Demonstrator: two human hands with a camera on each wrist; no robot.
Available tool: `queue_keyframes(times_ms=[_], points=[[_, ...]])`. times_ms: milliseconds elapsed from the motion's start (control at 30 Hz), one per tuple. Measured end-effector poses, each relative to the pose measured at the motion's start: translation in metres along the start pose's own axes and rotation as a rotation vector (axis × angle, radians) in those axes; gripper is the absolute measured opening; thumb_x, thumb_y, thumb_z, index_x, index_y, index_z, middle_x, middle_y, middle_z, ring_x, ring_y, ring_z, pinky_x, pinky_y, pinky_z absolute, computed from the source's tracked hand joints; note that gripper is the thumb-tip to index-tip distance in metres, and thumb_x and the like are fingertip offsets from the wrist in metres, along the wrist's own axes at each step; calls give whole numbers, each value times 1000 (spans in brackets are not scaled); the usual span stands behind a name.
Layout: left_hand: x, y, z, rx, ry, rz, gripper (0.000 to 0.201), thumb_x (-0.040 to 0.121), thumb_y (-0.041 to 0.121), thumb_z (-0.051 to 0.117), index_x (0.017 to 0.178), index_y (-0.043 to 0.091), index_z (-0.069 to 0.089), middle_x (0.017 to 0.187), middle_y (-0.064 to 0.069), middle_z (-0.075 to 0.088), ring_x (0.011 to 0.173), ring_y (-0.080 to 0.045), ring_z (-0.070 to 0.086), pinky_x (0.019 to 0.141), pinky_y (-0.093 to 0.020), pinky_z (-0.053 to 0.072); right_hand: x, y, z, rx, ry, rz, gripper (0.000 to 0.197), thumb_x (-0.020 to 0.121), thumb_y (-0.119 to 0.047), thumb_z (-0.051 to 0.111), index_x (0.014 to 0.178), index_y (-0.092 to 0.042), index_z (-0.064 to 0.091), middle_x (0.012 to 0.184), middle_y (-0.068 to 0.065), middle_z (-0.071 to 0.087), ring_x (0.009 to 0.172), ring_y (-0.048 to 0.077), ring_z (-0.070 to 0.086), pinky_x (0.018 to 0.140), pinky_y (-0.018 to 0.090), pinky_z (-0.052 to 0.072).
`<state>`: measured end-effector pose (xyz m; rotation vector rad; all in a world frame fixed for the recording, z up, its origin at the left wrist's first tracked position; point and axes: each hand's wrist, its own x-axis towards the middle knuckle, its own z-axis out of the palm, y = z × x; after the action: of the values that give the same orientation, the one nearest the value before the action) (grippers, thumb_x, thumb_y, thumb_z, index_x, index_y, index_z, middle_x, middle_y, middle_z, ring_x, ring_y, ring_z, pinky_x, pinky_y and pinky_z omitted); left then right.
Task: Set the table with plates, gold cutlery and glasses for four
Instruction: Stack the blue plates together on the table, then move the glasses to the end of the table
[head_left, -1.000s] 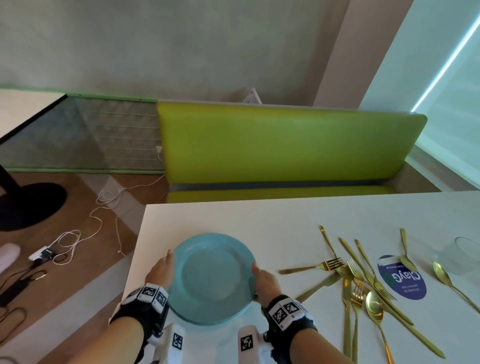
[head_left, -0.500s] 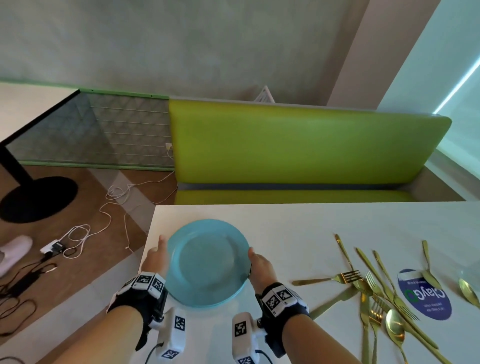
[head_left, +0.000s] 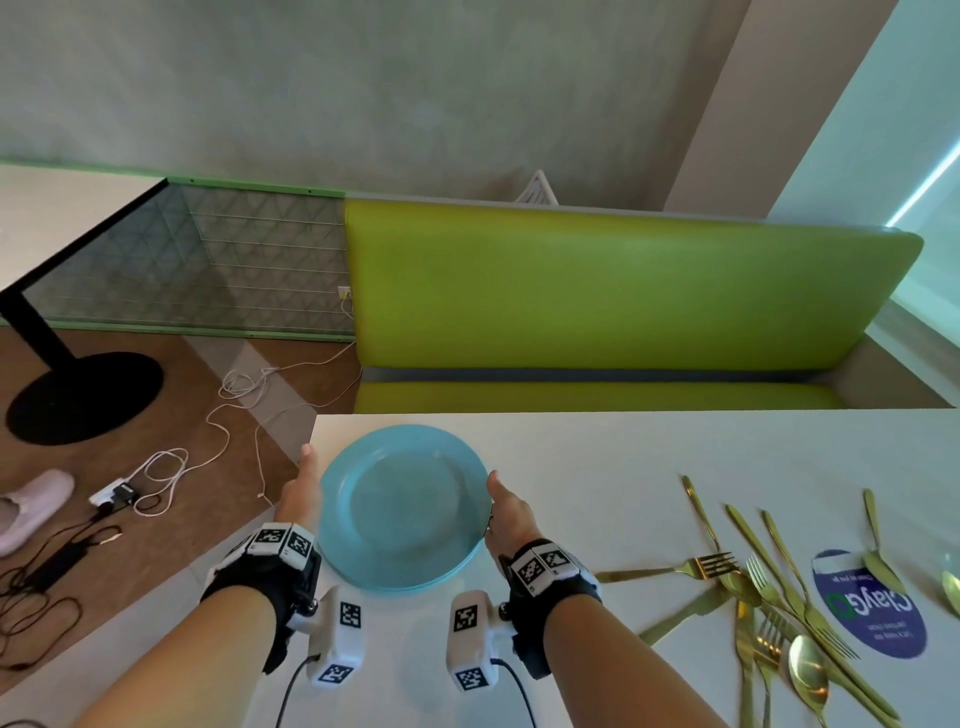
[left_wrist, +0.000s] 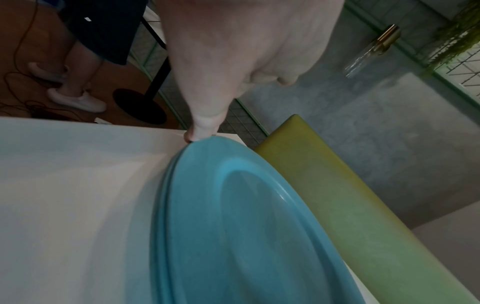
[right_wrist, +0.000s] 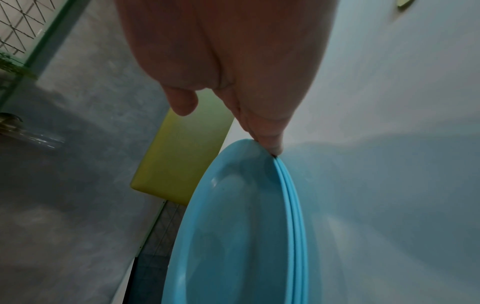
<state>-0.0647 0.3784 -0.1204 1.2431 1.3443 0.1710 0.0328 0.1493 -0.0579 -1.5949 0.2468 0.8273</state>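
White desk (head_left: 597, 467) by the green bench (head_left: 613, 291): my left hand (head_left: 301, 499) and right hand (head_left: 511, 514) each hold a tight grip on the blue plates (head_left: 402, 506) at its far left corner, gold cutlery (head_left: 769, 587) lying right.

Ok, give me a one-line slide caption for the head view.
Both hands, left hand and right hand, hold a stack of blue plates over the white table, gold cutlery piled alongside.

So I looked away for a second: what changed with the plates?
Both hands, left hand and right hand, carried the plates away from the person toward the table's far left corner. The grip on opposite rims is unchanged; the cutlery lies as before.
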Motion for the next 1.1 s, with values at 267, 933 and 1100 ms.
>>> queue_keyframes(times_ms=[267, 933, 1100], points=[[-84, 47, 2, -24, -9, 64, 88, 87, 70, 31, 139, 0, 40, 142, -22, 45, 130, -38, 45, 110, -42, 34, -5, -9, -14, -68, -42, 55, 63, 92, -51, 44, 136, -7, 39, 132, 13, 48, 124, 29, 46, 102, 37, 36], [-322, 50, 260, 457, -524, 741, 33, 92, 18, 52, 122, 6, 55, 130, -10, 59, 122, -26, 52, 100, -29, 37, -172, 0, -378, -30, 475, 63, 23, 92, -27, 57, 92, -4, 59, 83, 11, 64, 66, 23, 59, 59, 31, 49], [-387, 27, 343, 580, -680, 763, 37, 91, 25, 54, 125, 10, 51, 129, -7, 57, 121, -23, 52, 99, -29, 38, -186, 16, -480, 42, 586, 75, 14, 93, -21, 56, 90, -8, 57, 80, 11, 62, 63, 23, 57, 56, 30, 47]])
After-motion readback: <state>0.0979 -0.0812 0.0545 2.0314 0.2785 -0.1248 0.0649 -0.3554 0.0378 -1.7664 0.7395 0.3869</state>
